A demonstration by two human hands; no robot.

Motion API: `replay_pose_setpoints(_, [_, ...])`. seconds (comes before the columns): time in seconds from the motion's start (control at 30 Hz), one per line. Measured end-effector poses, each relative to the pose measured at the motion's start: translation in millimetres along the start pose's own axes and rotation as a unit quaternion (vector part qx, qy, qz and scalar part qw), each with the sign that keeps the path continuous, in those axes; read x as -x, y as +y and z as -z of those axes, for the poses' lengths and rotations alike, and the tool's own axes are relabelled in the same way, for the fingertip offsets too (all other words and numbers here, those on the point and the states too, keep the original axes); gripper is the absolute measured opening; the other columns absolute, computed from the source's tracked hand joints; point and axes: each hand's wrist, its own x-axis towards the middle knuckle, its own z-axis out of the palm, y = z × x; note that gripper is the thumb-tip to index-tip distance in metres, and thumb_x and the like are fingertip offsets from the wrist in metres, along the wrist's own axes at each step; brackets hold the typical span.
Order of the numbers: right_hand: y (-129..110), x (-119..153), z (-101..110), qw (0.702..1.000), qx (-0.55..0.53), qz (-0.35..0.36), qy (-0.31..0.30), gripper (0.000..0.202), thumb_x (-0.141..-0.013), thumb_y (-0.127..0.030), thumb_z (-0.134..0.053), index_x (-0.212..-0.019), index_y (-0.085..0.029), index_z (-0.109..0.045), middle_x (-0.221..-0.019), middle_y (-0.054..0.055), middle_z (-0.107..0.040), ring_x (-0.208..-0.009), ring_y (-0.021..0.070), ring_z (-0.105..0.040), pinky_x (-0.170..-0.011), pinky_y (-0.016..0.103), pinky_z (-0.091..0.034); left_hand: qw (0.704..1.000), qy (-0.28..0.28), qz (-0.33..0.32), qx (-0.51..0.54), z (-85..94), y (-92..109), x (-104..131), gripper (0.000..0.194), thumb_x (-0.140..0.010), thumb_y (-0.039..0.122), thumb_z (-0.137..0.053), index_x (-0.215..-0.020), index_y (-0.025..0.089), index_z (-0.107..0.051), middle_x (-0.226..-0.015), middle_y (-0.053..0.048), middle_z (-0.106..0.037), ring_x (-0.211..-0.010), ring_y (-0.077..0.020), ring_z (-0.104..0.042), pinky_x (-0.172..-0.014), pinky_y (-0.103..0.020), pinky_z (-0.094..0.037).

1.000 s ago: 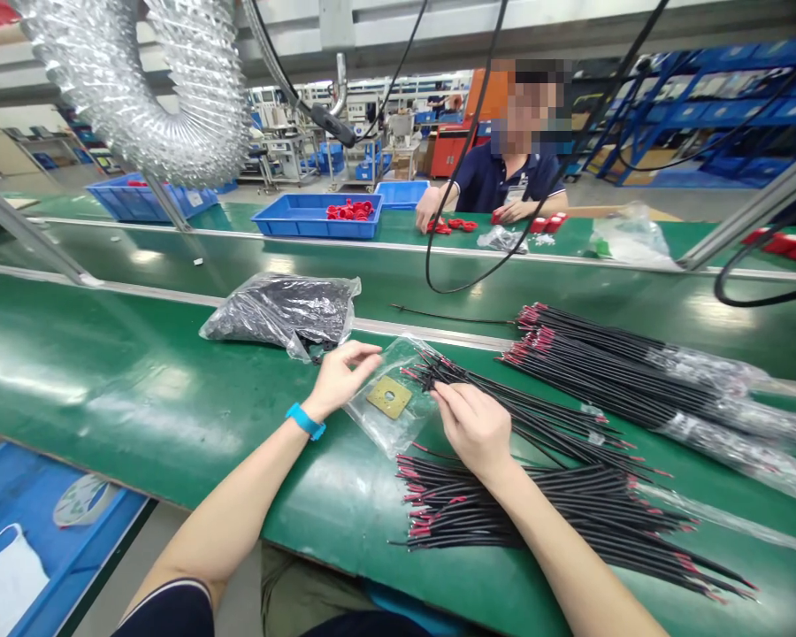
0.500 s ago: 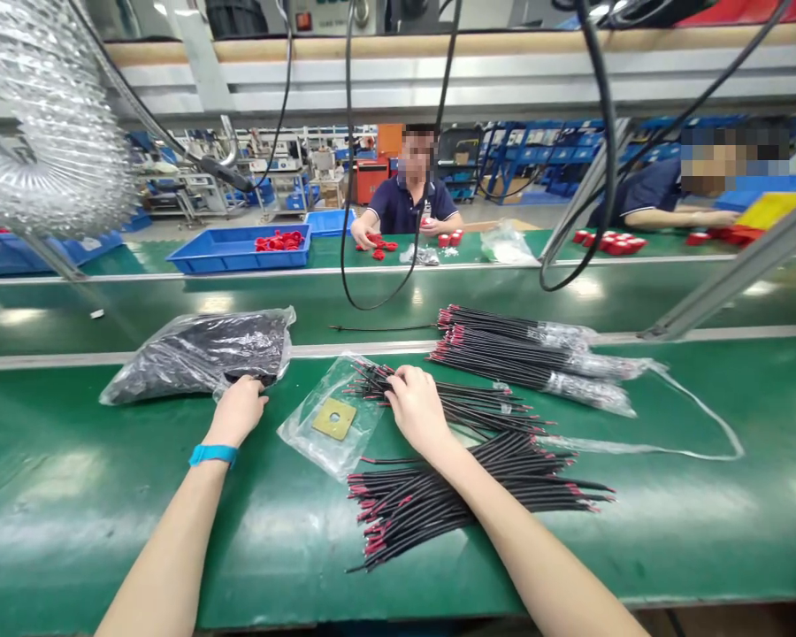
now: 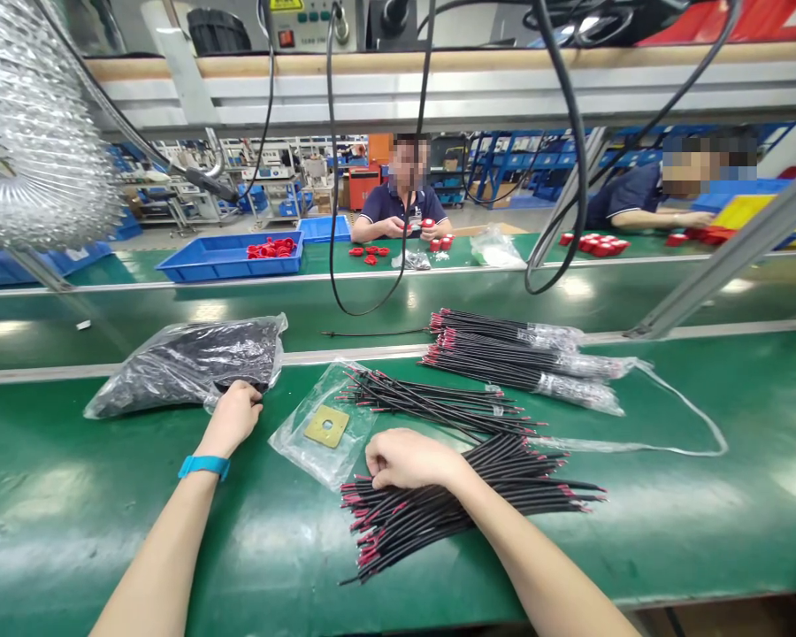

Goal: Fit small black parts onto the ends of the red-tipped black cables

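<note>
My left hand [image 3: 237, 414], with a blue band at the wrist, is closed at the opening of a clear plastic bag [image 3: 179, 358] filled with black pieces; what its fingers hold is hidden. My right hand [image 3: 408, 458] is curled at the upper left of a loose pile of black cables [image 3: 464, 504] with red ends; its fingertips are hidden. Behind it lies a smaller group of black cables [image 3: 431, 398], partly over a flat clear bag [image 3: 288, 440] that bears a yellow square plate [image 3: 326, 426] with a hole.
Three wrapped cable bundles [image 3: 524, 354] lie at the back right, a plastic strip [image 3: 690, 402] beside them. Black cords [image 3: 574, 177] hang from the overhead rail. Across the bench, a person [image 3: 401, 199] handles red parts near a blue tray [image 3: 229, 264]; another person leans at the right.
My right hand has moved off the smaller cable group, down toward me, to the lower pile. My left hand stays at the bag. The person opposite has brought both hands together.
</note>
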Motion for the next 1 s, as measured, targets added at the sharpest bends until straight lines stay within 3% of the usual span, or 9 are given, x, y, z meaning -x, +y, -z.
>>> replay_pose_setpoints(0.07, [0.8, -3.6, 2.0, 0.998, -0.045, -0.012, 0.046, 0.009, -0.078, -0.017, -0.073, -0.073, -0.018, -0.066, -0.065, -0.005, -0.063, -0.059, 0.0076, -0.053, -0.056, 0.019, -0.031, 0.999, 0.007, -0.018, -0.037, 3.2, 2.4, 3.4, 0.022, -0.082, 0.018, -0.053, -0.091, 0.015, -0.073, -0.106, -0.013, -0.065, -0.102, -0.0262, -0.064, -0.096, -0.035, -0.05])
replay_pose_setpoints(0.17, [2.3, -15.7, -2.2, 0.976, -0.115, -0.033, 0.181, 0.009, -0.091, -0.021, -0.059, -0.085, -0.019, -0.066, -0.069, -0.004, -0.065, -0.059, 0.0082, -0.056, -0.062, 0.02, -0.039, 0.996, 0.003, -0.01, -0.083, 8.2, 9.7, 9.5, 0.024, -0.086, 0.02, -0.05, -0.096, 0.017, -0.072, -0.103, -0.012, -0.065, -0.105, -0.0287, -0.062, -0.089, -0.037, -0.051])
replay_pose_setpoints(0.3, [7.1, -38.3, -25.4, 0.939, -0.11, 0.006, 0.327, 0.013, -0.093, -0.026, -0.058, -0.092, -0.019, -0.07, -0.087, 0.002, -0.07, -0.078, 0.0129, -0.064, -0.076, 0.024, -0.047, 0.994, -0.011, 0.017, -0.111, 9.4, 16.8, 10.9, 0.025, -0.088, 0.02, -0.049, -0.103, 0.017, -0.069, -0.104, -0.012, -0.064, -0.1, -0.0274, -0.063, -0.084, -0.036, -0.051])
replay_pose_setpoints(0.43, [11.9, -50.7, -44.6, 0.944, -0.038, 0.044, 0.326, 0.021, -0.096, -0.023, -0.053, -0.099, -0.019, -0.073, -0.092, 0.006, -0.067, -0.084, 0.0147, -0.064, -0.08, 0.026, -0.049, 0.994, -0.024, 0.026, -0.103, 7.3, 15.9, 8.8, 0.025, -0.089, 0.018, -0.05, -0.105, 0.012, -0.069, -0.106, -0.015, -0.062, -0.101, -0.0269, -0.063, -0.087, -0.035, -0.049])
replay_pose_setpoints(0.6, [10.1, -54.6, -47.3, 0.951, 0.02, 0.063, 0.303, 0.029, -0.099, -0.019, -0.044, -0.114, -0.02, -0.069, -0.095, 0.006, -0.061, -0.082, 0.0129, -0.059, -0.075, 0.023, -0.047, 0.997, -0.018, 0.017, -0.074, 5.3, 15.7, 9.3, 0.024, -0.088, 0.015, -0.051, -0.101, 0.011, -0.071, -0.103, -0.016, -0.06, -0.098, -0.0275, -0.063, -0.087, -0.037, -0.049])
replay_pose_setpoints(0.8, [4.1, -58.0, -48.4, 0.944, 0.216, 0.051, 0.243, 0.025, -0.098, -0.018, -0.046, -0.098, -0.019, -0.071, -0.084, 0.005, -0.059, -0.072, 0.0134, -0.052, -0.063, 0.025, -0.037, 0.999, 0.037, -0.001, -0.017, 9.8, 22.9, 12.3, 0.021, -0.088, 0.015, -0.053, -0.099, 0.013, -0.071, -0.102, -0.014, -0.061, -0.099, -0.0264, -0.062, -0.088, -0.037, -0.049])
replay_pose_setpoints(0.9, [4.3, -55.4, -47.1, 0.934, 0.248, 0.065, 0.25, 0.024, -0.097, -0.015, -0.048, -0.098, -0.017, -0.072, -0.083, 0.006, -0.062, -0.072, 0.0149, -0.054, -0.064, 0.027, -0.038, 0.987, 0.086, -0.028, 0.134, 10.2, 34.6, 14.0, 0.018, -0.087, 0.018, -0.057, -0.098, 0.014, -0.071, -0.101, -0.011, -0.064, -0.094, -0.0227, -0.063, -0.089, -0.036, -0.049])
replay_pose_setpoints(0.93, [5.0, -53.6, -46.3, 0.93, 0.238, 0.069, 0.271, 0.025, -0.097, -0.014, -0.048, -0.101, -0.018, -0.072, -0.084, 0.006, -0.063, -0.074, 0.0152, -0.056, -0.065, 0.027, -0.04, 0.971, 0.086, -0.037, 0.22, 8.9, 40.7, 15.2, 0.018, -0.086, 0.02, -0.06, -0.098, 0.014, -0.071, -0.1, -0.01, -0.065, -0.091, -0.0209, -0.063, -0.088, -0.034, -0.05])
replay_pose_setpoints(1.0, [6.7, -49.4, -44.4, 0.924, 0.18, 0.077, 0.329, 0.026, -0.098, -0.017, -0.047, -0.108, -0.019, -0.071, -0.089, 0.007, -0.066, -0.078, 0.0151, -0.059, -0.07, 0.027, -0.044, 0.909, 0.039, -0.048, 0.411, 3.4, 55.6, 18.9, 0.022, -0.083, 0.026, -0.066, -0.1, 0.013, -0.07, -0.098, -0.009, -0.068, -0.086, -0.0177, -0.064, -0.085, -0.032, -0.052])
